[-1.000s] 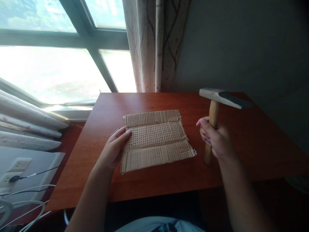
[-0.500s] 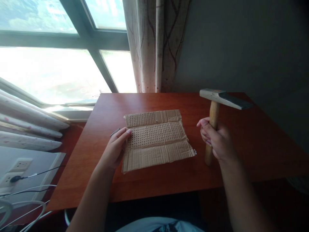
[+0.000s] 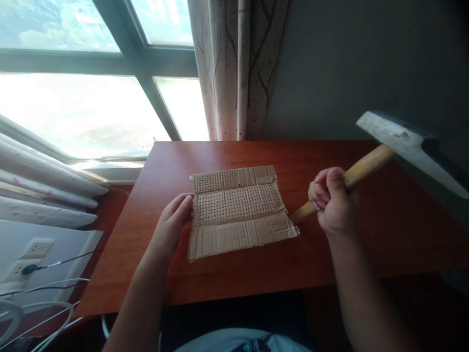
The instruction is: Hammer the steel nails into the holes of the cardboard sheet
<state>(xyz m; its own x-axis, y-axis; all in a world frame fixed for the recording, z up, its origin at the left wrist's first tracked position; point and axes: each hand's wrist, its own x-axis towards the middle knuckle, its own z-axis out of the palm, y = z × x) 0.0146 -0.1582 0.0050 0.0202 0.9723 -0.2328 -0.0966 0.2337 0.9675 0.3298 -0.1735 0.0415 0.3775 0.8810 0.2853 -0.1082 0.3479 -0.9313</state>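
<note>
at a red-brown wooden table (image 3: 227,278) by the window (image 3: 80,107), your right hand (image 3: 335,205) is closed in a fist around the wooden handle of a hammer (image 3: 368,165), thumb on top. you grip it low on the handle, with the butt end poking out below the fist toward the table. the handle slants up and to the right, and the grey metal head is raised clear of the table at the right edge of the view, against the dark wall (image 3: 348,63).

your left hand (image 3: 172,222) lies loose and open, holding nothing that can be seen, its fingertips (image 3: 186,200) touching the left edge of a cardboard sheet (image 3: 238,210). the sheet lies flat on the middle of the table, between your two hands. it is creased into three bands, and the two far bands are covered with rows of small holes, while the near band is plain. the butt of the hammer handle sits just beside the sheet's near right corner.

a patterned curtain (image 3: 238,68) hangs behind the far edge of the table. to the left, below table level, a wall socket (image 3: 34,247) has a dark plug in it, and cables (image 3: 44,303) run near it.
</note>
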